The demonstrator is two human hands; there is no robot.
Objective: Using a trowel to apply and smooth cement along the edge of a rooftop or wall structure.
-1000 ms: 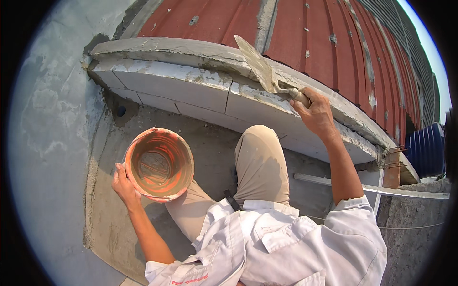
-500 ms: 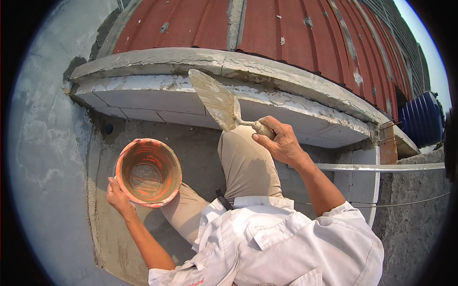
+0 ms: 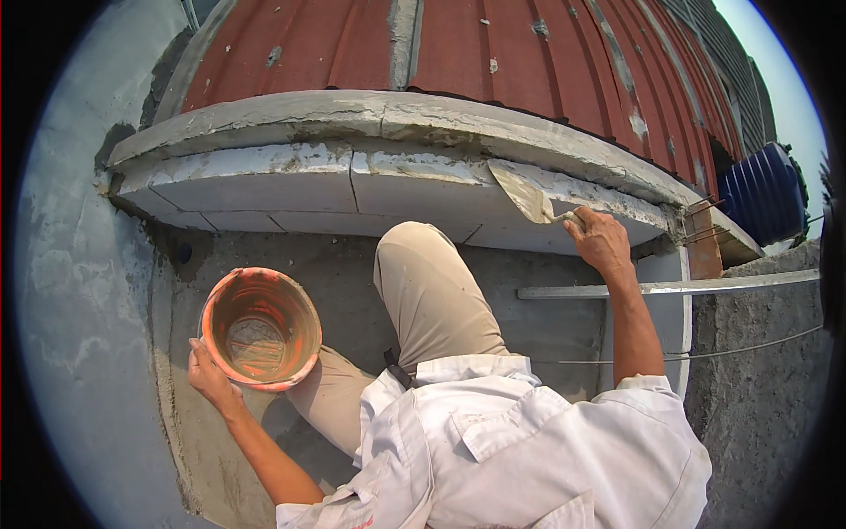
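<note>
A: Where does everything sit?

B: The right hand (image 3: 601,240) has its fingers clamped round the handle of a trowel (image 3: 526,194), whose blade lies against the front of the ledge (image 3: 264,181), just under the grey mortar cap. The left hand (image 3: 210,377) grips the rim of an orange bucket (image 3: 260,328), fingers curled over the edge, and holds it low beside the bent knee (image 3: 423,264).

A: What could go wrong?

B: The bucket looks tipped toward the person and held at one side of the rim only. With mortar in the bottom, I judge it could twist out of that grip and spill onto the concrete floor (image 3: 546,317).

A: And the trowel?

B: The blade is angled. If it tilts further, whatever mortar rides on it may slide off before it reaches the joint. Pressing too hard might also chip the crumbling edge of the cap.

A: Anything about the body?

B: The reach is long, past the knee. Leaning further could upset balance, and the metal bar (image 3: 670,286) and thin wire (image 3: 705,354) lie close to that arm.
</note>
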